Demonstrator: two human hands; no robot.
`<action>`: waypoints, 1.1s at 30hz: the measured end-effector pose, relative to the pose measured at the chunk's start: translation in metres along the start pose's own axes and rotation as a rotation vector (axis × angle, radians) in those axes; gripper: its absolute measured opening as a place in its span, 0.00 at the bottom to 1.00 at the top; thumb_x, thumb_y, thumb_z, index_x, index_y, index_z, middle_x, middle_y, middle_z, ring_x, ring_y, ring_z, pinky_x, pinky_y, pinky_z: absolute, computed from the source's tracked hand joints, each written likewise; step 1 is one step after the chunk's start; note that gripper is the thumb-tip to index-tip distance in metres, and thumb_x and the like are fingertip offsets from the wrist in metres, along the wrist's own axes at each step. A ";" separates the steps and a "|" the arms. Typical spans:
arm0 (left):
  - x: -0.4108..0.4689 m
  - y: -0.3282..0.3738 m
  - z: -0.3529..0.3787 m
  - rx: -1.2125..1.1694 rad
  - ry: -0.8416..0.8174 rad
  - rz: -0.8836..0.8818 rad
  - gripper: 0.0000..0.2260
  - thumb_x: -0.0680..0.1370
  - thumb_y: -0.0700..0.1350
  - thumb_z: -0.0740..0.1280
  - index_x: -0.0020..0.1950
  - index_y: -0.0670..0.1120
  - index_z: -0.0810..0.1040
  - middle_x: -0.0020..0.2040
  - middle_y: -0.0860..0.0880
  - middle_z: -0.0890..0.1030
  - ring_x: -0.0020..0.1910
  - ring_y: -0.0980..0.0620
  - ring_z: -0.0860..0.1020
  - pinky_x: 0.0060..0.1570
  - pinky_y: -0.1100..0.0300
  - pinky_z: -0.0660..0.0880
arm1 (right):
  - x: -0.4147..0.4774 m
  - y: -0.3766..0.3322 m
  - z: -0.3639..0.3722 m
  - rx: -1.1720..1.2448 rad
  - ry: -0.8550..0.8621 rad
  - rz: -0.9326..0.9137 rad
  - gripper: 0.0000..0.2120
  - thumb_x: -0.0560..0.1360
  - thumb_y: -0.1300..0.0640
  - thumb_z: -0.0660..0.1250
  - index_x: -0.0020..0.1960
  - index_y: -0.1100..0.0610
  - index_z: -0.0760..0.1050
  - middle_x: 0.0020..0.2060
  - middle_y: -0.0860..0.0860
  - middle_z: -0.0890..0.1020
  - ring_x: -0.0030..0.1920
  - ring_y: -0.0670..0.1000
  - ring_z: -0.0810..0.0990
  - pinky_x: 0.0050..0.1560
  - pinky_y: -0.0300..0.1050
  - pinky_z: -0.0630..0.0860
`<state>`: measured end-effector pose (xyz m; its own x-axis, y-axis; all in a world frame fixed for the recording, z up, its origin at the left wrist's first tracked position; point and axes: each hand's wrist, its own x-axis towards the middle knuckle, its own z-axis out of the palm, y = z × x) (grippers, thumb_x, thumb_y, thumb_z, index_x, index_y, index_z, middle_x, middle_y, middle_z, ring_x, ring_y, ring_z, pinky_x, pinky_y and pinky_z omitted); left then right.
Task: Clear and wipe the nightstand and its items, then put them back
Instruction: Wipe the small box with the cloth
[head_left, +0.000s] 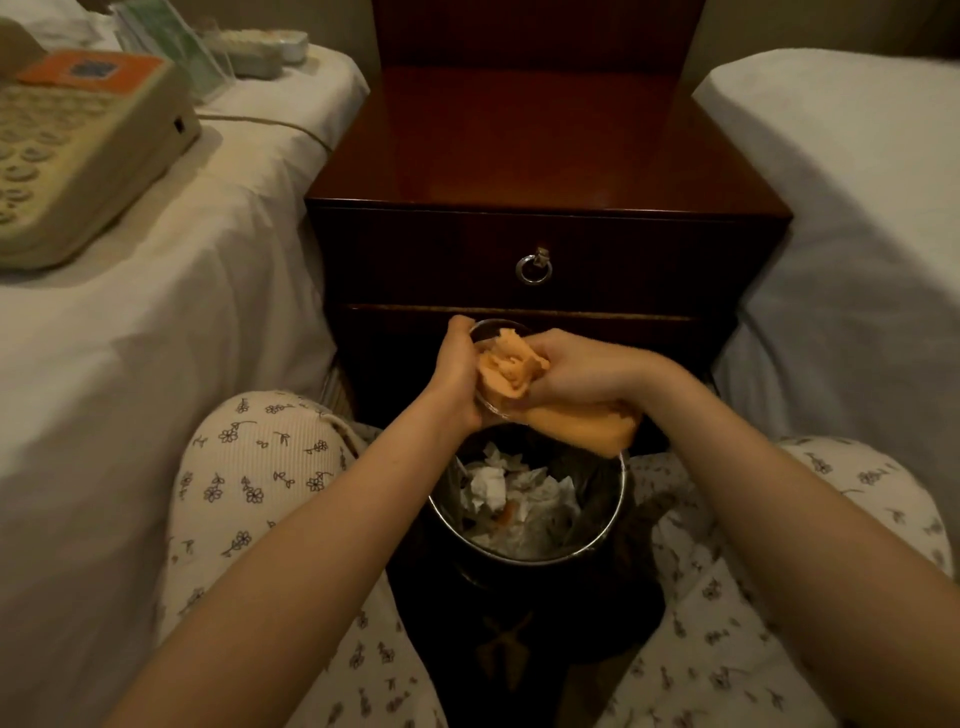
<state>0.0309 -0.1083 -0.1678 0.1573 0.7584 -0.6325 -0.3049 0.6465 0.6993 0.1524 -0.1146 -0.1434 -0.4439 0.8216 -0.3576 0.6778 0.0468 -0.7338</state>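
Note:
In front of the dark wooden nightstand (540, 156), my left hand (457, 374) grips a clear glass dish (493, 332), tilted on its side over a metal waste bin (524, 540). My right hand (582, 374) clutches an orange cloth (519, 371) and pushes it into the dish; the cloth's tail (597, 428) hangs below that hand. The nightstand's top is bare. A beige telephone (78, 156), a clear plastic card stand (171, 47) and a remote control (260, 49) lie on the left bed.
White beds flank the nightstand, the left bed (156, 322) and the right bed (852, 218). The bin holds crumpled tissues (514, 493) and stands between my knees. The nightstand drawer has a ring pull (534, 267). The phone's cord (280, 124) trails towards the nightstand.

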 end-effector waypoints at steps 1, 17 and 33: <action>-0.001 0.000 0.001 -0.004 -0.017 -0.009 0.22 0.80 0.58 0.51 0.42 0.44 0.75 0.38 0.43 0.78 0.38 0.46 0.76 0.35 0.56 0.73 | -0.002 0.002 -0.006 -0.117 -0.032 0.052 0.11 0.73 0.61 0.69 0.53 0.51 0.75 0.48 0.47 0.78 0.50 0.48 0.76 0.50 0.41 0.71; 0.001 0.000 -0.001 -0.128 -0.057 -0.031 0.25 0.80 0.57 0.47 0.50 0.44 0.78 0.48 0.40 0.79 0.44 0.42 0.77 0.38 0.47 0.75 | 0.025 0.013 0.026 -0.226 0.517 -0.123 0.13 0.75 0.59 0.64 0.59 0.54 0.70 0.53 0.51 0.77 0.54 0.52 0.76 0.51 0.49 0.74; 0.004 0.006 -0.009 0.247 -0.085 -0.084 0.31 0.77 0.67 0.43 0.65 0.47 0.71 0.61 0.40 0.76 0.62 0.39 0.73 0.64 0.39 0.62 | 0.001 0.004 -0.010 0.270 0.368 -0.070 0.09 0.73 0.62 0.69 0.45 0.49 0.74 0.42 0.46 0.79 0.45 0.44 0.78 0.48 0.40 0.74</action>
<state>0.0214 -0.1018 -0.1687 0.2542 0.6990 -0.6684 -0.0508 0.6999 0.7125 0.1606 -0.1081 -0.1401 -0.2120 0.9712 -0.1087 0.4549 -0.0004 -0.8906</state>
